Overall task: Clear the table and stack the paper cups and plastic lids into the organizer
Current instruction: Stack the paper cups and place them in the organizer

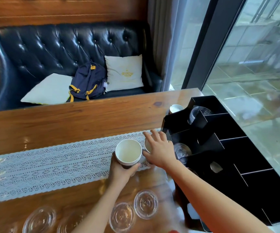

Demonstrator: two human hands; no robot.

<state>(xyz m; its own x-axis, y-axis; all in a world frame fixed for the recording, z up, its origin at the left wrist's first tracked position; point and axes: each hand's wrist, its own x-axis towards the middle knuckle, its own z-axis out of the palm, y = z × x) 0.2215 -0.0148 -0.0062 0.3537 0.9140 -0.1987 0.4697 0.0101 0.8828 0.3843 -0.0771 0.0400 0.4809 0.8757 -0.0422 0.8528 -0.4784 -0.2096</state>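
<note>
My left hand [121, 170] grips a nested stack of white paper cups [128, 151] from below, held above the lace runner. Just to its right, my right hand [159, 148] reaches over a single paper cup [147, 145] standing on the runner; its fingers spread over the rim and largely hide the cup. The black organizer [233, 153] stands at the table's right edge, with clear plastic lids in two of its compartments [198, 113]. Another paper cup [176, 108] stands behind the organizer. Several clear plastic lids [145, 204] lie on the table near me.
A white lace runner [52, 162] crosses the wooden table [85, 118]. Beyond the table a dark leather sofa [43, 47] holds two white cushions and a navy backpack [89, 81]. A glass wall [253, 64] runs along the right.
</note>
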